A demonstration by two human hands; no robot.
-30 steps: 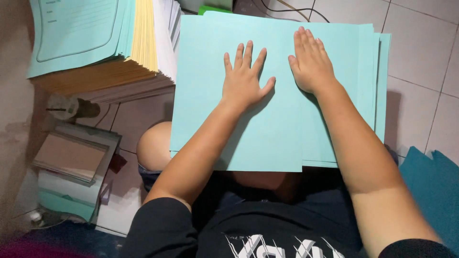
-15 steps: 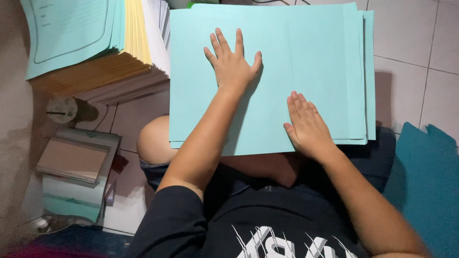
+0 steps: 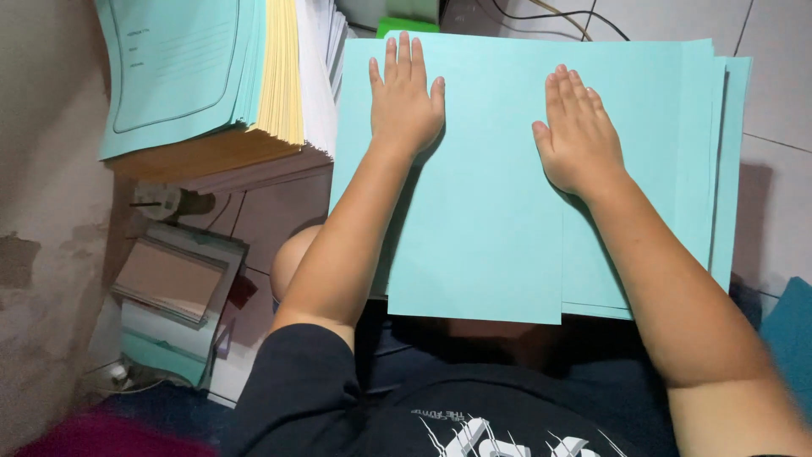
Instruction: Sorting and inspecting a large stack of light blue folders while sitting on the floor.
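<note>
Both hands lie flat with fingers spread, gripping nothing: the left hand (image 3: 404,101) and right hand (image 3: 579,135) press on the top light-blue sheet (image 3: 482,228) of a stack on the person's lap. The arms cover parts of the sheet. The stack of booklets (image 3: 211,85) at upper left runs off the frame.
</note>
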